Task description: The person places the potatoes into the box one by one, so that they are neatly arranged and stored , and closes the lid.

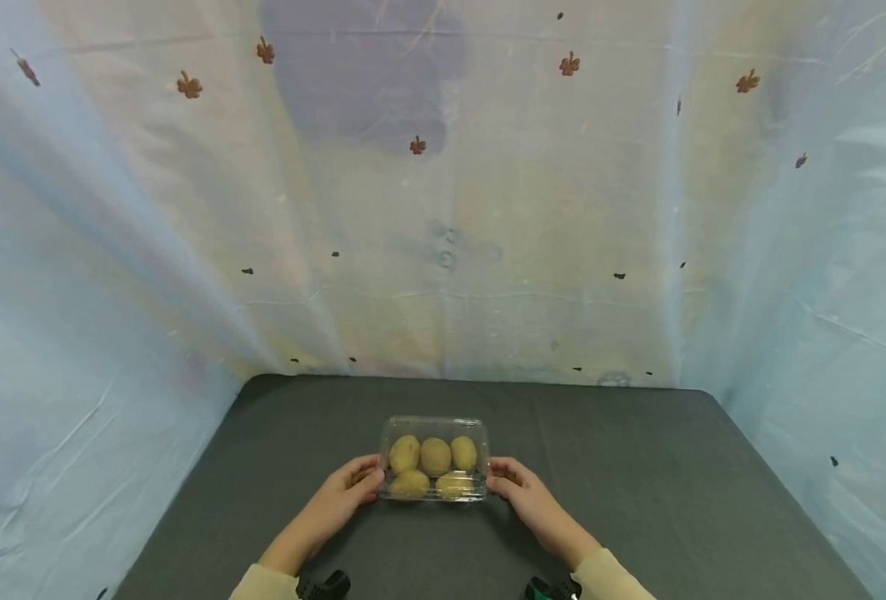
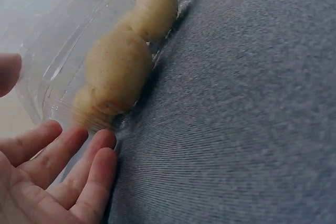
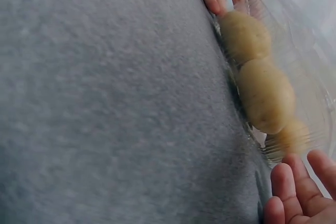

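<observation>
A clear plastic box (image 1: 433, 427) with several yellow potatoes (image 1: 435, 457) in it sits on the dark table, in the middle of the head view. At its left side is my left hand (image 1: 347, 487); in the left wrist view the fingers are fairly straight, their tips at the box wall, with the thumb held apart. My right hand (image 1: 525, 493) is at the opposite side, its fingertips at or very near the wall in the right wrist view. Neither hand visibly curls round the box. The right thumb is out of the right wrist view.
The dark grey cloth-covered table (image 1: 638, 467) extends around the box. Behind and on both sides hangs a pale curtain (image 1: 488, 208) with small leaf marks. Dark bands (image 1: 326, 586) are at both wrists, below light sleeves.
</observation>
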Demonstrator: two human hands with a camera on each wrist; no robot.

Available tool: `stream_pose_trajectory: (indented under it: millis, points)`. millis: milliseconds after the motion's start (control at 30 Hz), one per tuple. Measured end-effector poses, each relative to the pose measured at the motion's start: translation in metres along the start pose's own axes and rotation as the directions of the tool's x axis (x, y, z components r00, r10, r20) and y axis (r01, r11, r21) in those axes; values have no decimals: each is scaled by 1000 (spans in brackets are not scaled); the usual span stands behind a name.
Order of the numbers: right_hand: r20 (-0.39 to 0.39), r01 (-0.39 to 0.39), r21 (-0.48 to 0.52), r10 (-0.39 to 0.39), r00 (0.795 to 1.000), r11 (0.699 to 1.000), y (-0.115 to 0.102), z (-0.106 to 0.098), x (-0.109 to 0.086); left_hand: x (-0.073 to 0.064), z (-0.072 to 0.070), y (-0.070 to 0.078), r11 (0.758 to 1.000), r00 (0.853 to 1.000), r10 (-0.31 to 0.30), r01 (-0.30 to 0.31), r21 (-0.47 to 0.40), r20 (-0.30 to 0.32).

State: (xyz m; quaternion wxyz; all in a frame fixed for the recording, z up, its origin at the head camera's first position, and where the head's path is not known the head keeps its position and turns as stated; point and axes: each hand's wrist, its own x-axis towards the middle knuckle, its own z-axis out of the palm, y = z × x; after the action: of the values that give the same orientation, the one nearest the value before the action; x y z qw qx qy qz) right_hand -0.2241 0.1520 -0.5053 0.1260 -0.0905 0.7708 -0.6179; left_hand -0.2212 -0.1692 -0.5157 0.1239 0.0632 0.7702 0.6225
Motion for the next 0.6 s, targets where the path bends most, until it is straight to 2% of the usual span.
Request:
stream_pose_trajectory:
  millis: [133,367,600]
  points:
    - [8,19,17,-19,1000,1000,4,2,-2,-3,1,-3,1000,1000,6,-6,30,7]
    - [17,-5,23,5,1000,1000,7,4,-3,-6,4,-9,995,998,-70,70,75,1]
    - [33,-25,-2,25,999,1000,10,4,-3,-5,4,-14,997,999,-48,47,54,12]
